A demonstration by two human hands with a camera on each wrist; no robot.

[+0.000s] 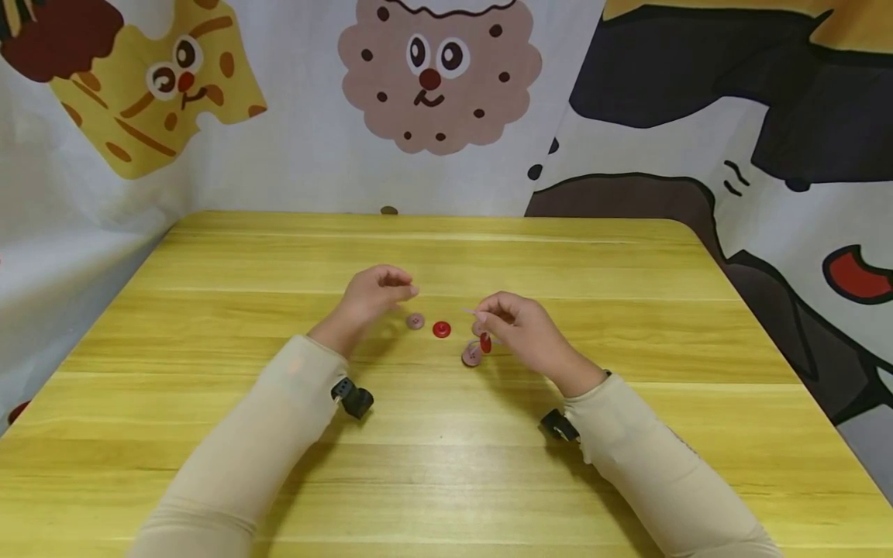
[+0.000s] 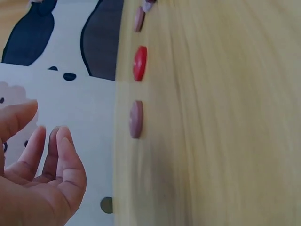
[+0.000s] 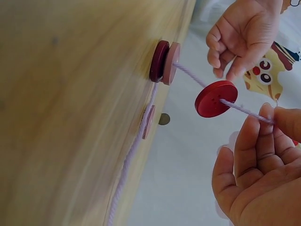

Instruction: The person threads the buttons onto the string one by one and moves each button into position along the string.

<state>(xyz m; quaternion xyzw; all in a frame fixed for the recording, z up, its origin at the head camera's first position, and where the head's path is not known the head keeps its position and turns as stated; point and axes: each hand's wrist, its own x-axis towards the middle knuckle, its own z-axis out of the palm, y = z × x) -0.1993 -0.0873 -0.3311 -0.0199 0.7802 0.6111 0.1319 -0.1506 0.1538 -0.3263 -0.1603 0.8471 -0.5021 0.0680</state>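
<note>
My right hand [image 1: 523,329] pinches a lilac string [image 3: 247,112] between thumb and fingertips. Partway along the string hangs a red button [image 3: 216,99], tilted and off the table. Lower on the same string, a pink button [image 3: 174,56] and a dark red button [image 3: 159,61] stand face to face at the tabletop. My left hand [image 1: 373,294] is raised to the left, holding nothing, its fingers loosely bent and the thumb apart from them. Near it on the table lie a loose pink button [image 2: 136,119] and a loose red button [image 2: 140,63].
Another loose pink button [image 1: 478,328] lies partly behind the right hand. The string's tail runs along the wooden table [image 1: 432,480]. Behind the table's far edge hangs a white cloth [image 1: 293,155] printed with cartoon food.
</note>
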